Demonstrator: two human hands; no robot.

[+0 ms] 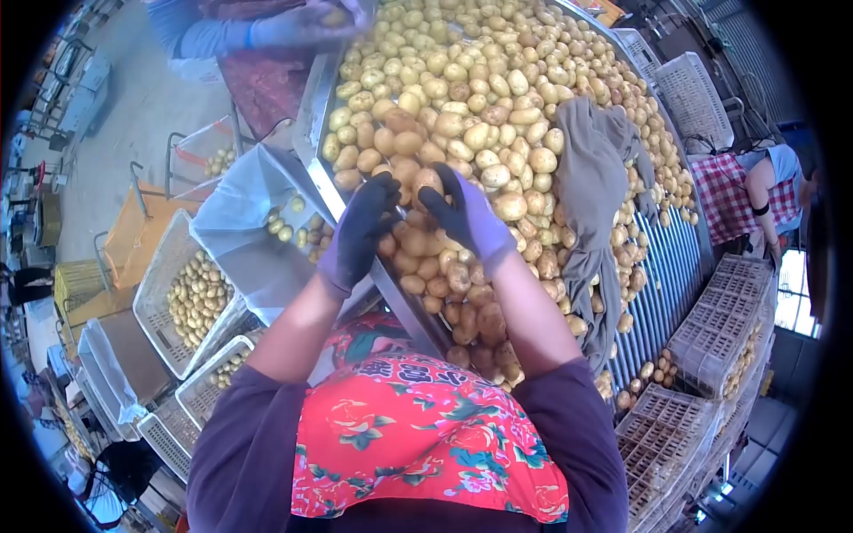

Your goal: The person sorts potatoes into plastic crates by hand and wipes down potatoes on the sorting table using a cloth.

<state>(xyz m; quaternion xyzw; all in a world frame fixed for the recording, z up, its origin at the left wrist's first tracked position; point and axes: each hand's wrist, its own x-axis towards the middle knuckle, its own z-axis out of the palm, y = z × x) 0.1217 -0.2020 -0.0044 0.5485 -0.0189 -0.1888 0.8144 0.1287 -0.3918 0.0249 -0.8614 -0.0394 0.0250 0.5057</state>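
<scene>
Potatoes (511,206) lie heaped across a metal-edged sorting table in front of me. My right hand (466,218), in a black and purple glove, grips a potato (427,185) between thumb and fingers at the near left side of the heap. Close beside it is my left hand (366,222), in a matching glove, above the table's metal rim (333,197). Its fingers are curled together against the potatoes, and whatever they hold is hidden. Below the left rim, a crate lined with pale plastic (240,213) has several potatoes in it.
A grey cloth (591,178) drapes over the heap, left of a roller conveyor (657,284). A co-worker's gloved hand (311,25) is at the far left. White crates of potatoes (169,293) stand left; stacked crates (724,324) stand right, near another person (742,191).
</scene>
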